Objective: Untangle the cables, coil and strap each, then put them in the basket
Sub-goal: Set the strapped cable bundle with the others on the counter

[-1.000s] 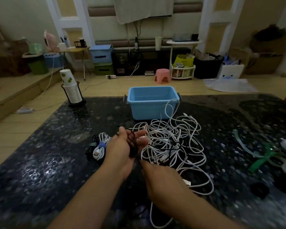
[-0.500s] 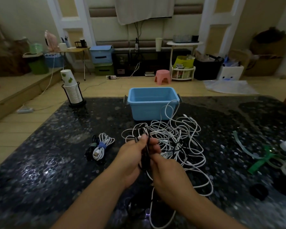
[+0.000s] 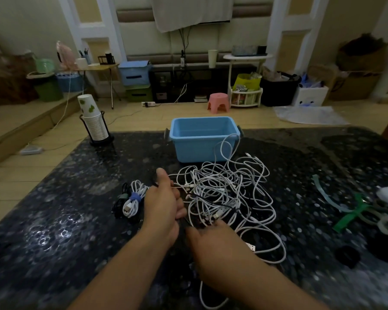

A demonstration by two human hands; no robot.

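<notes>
**Hands at the edge of the tangle**

Left hand is curled with the thumb raised, and a dark cable appears to be pinched in it at the near-left edge of the white cable tangle. Whether the right hand grips anything cannot be told, since it is blurred and its fingers are hidden. The tangle is spread across the dark desk, just in front of the blue basket, against whose front wall 1 white loop is raised. 2 strapped coils lie just left of the left hand, not yet in the basket. Loose straps are seen well apart at the right.

A hard pull on the dark cable is judged likely to tighten knots in the white loops, or to drag the whole pile and the finished coils across the desk.
</notes>
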